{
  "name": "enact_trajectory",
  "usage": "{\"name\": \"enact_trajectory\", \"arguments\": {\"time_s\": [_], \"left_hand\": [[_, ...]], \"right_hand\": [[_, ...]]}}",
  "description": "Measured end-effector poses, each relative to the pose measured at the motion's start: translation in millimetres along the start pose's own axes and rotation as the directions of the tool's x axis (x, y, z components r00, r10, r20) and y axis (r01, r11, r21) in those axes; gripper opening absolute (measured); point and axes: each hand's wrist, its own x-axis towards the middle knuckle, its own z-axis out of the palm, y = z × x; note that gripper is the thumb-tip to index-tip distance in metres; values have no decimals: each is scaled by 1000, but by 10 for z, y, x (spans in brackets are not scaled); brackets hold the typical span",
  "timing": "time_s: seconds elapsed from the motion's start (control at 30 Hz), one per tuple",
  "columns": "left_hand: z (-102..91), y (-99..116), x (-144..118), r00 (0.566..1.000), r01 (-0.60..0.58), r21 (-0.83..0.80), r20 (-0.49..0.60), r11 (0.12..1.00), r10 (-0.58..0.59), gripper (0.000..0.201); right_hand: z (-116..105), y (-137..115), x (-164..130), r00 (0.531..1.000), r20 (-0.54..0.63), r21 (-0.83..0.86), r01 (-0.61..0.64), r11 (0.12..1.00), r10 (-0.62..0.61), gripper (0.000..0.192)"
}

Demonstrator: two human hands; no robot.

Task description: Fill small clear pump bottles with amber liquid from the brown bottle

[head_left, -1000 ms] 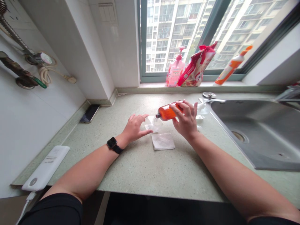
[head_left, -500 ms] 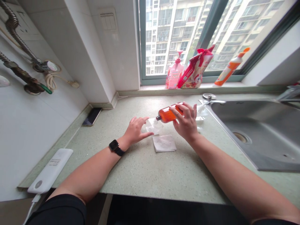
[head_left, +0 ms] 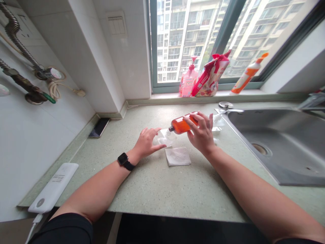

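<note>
My right hand (head_left: pixel 201 134) is closed round an amber-orange bottle (head_left: pixel 180 124), tilted so that its dark threaded mouth points left and slightly down. That mouth is right at the neck of a clear plastic bottle (head_left: pixel 166 139). Thumb and fingers of my left hand (head_left: pixel 147 141) curve round the clear bottle, whose outline is hard to make out against the counter. Whether liquid is flowing cannot be seen. Just in front of the clear bottle lies a folded white paper towel (head_left: pixel 178 156). A white pump top (head_left: pixel 225 111) rests beyond my right hand, near the sink.
A steel sink (head_left: pixel 273 178) takes up the right side. On the windowsill stand a pink pump bottle (head_left: pixel 188 83), a red bag (head_left: pixel 210 78) and an orange-white bottle (head_left: pixel 246 77). A phone (head_left: pixel 99 127) and a white power bank (head_left: pixel 53 186) lie on the left.
Both hands and both bottles hold almost the same pose. The whole view has shifted only slightly.
</note>
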Motion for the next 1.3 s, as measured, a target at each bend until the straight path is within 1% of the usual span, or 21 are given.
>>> {"name": "enact_trajectory", "arguments": {"time_s": [0.23,0.47,0.67,0.83,1.1,1.3], "left_hand": [[3,-8,-7,1000,5,-12,5,1000,-5,77],[-6,-3,-9,1000,16,-26,17,1000,-15,78],[-12,4,-4,1000,16,-31,27,999,-15,78],[-15,5,-5,1000,9,-24,26,1000,-9,78],[-8,-4,-11,1000,2,-27,31,1000,-1,78],[-9,-2,-7,999,10,-30,38,1000,-9,79]], "right_hand": [[-3,0,-4,999,29,-14,-19,1000,20,103],[-5,-3,0,1000,16,7,-7,1000,6,100],[-10,-2,-7,998,46,21,-36,999,35,102],[-14,-1,-9,998,57,13,-37,999,36,102],[-29,-3,-5,1000,27,17,-14,1000,14,101],[-37,-11,-3,999,37,5,-24,1000,24,99]]}}
